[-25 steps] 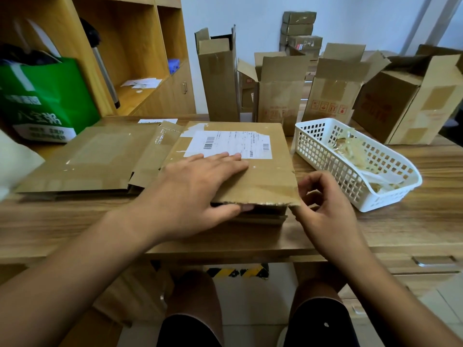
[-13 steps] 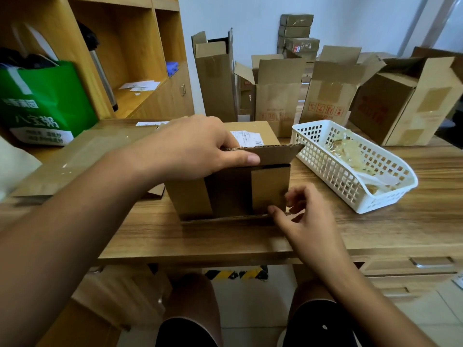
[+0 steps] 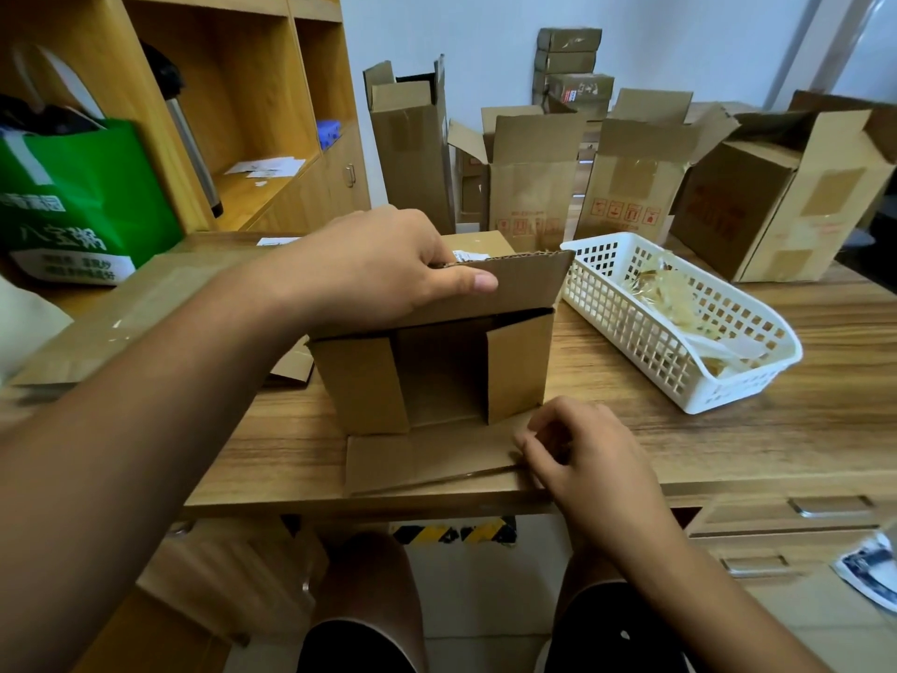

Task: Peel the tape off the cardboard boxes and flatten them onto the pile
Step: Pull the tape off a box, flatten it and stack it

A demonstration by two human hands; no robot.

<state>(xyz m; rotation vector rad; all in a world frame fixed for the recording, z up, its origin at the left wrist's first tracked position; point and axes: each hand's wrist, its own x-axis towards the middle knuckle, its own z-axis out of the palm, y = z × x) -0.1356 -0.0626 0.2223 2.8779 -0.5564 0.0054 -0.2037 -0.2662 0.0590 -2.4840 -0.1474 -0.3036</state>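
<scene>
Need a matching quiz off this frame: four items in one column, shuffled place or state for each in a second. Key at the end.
1. left hand
2. right hand
3. white basket
4. green bag

A. holds crumpled tape strips
B. grips the cardboard box's top flap
C. far left, beside the wooden shelving
D. fingers curled at the bottom flap's right corner

Pairs: 1-B, 2-D, 3-A, 4-C

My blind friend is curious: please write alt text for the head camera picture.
A person at a wooden table holds an open cardboard box on its side: the left hand grips the top flap, the right hand pinches the edge of the bottom flap. A white basket of tape sits beside it.
</scene>
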